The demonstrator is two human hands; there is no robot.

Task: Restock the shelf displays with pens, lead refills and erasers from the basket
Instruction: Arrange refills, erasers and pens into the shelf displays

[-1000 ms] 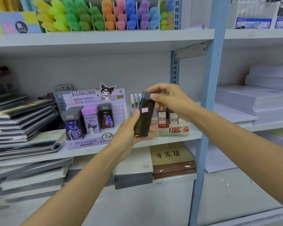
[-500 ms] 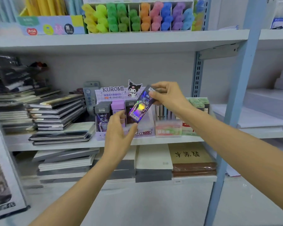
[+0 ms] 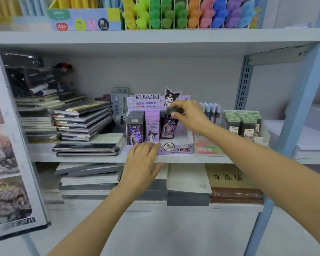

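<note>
Left of the lilac cardboard display box (image 3: 181, 150) printed "KUROMI", "2B 0.5mm" and "200", dark notebooks (image 3: 81, 117) lie stacked on the shelf. The left hand (image 3: 140, 161), fingers straight and released, is at the box's front left edge. Inside the box, right of a grey refill case (image 3: 135, 130) and a purple "KUROMI" refill case (image 3: 152, 128), the right hand (image 3: 188, 115) grasps a dark lead refill case (image 3: 169, 127) by its grey cap. The slot to the right of it has bare room. Right of the box stand green-capped cases (image 3: 246, 124) marked "0.7".

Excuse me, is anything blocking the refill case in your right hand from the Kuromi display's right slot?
Nothing visible does. The right hand pinches the refill case, whose lower end sits inside the Kuromi display; the left hand rests out front.
</note>
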